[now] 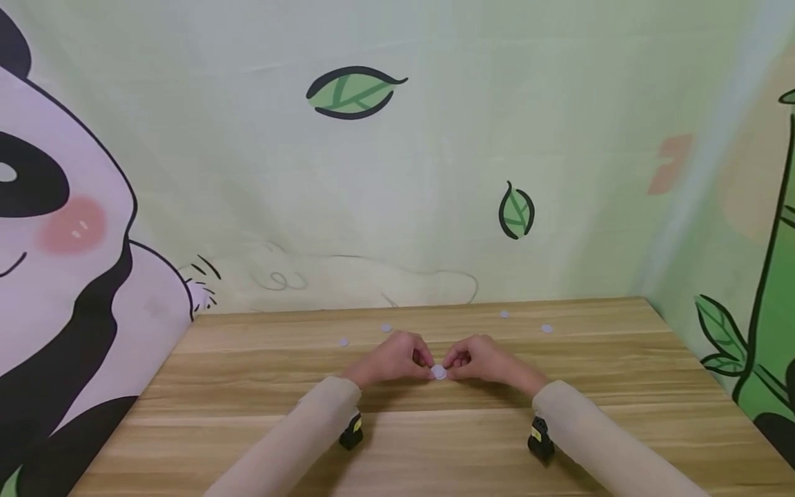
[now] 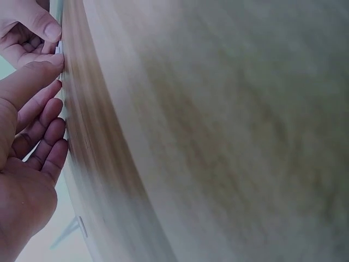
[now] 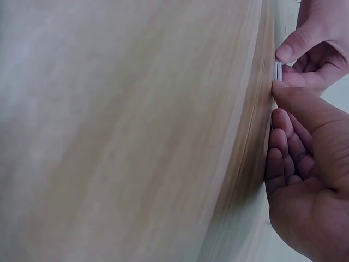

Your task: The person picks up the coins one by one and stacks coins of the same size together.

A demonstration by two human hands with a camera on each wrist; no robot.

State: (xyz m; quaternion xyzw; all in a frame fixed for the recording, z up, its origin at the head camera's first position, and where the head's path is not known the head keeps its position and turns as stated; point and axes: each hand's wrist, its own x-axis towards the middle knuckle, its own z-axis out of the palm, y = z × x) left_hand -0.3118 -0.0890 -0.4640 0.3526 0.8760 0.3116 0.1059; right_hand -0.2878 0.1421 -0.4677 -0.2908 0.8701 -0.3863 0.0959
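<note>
At the middle of the wooden table, two small round white discs (image 1: pixel 439 372) lie one on the other; their thin edges (image 3: pixel 278 71) show in the right wrist view. My left hand (image 1: pixel 397 357) pinches their left edge between thumb and finger. From the opposite side, my right hand (image 1: pixel 487 359) pinches the right edge. The thumbs of both hands are close together at the discs. In the left wrist view, the other fingers of the left hand (image 2: pixel 32 136) are bent near the tabletop, and the discs (image 2: pixel 59 48) are mostly hidden.
Farther back on the wooden table (image 1: pixel 422 455) lie single white discs: two on the left, one disc (image 1: pixel 344 342) nearer than the other disc (image 1: pixel 386 328), and two on the right, a disc (image 1: pixel 504 314) and another disc (image 1: pixel 546 328). A printed cloth (image 1: pixel 435 152) hangs behind.
</note>
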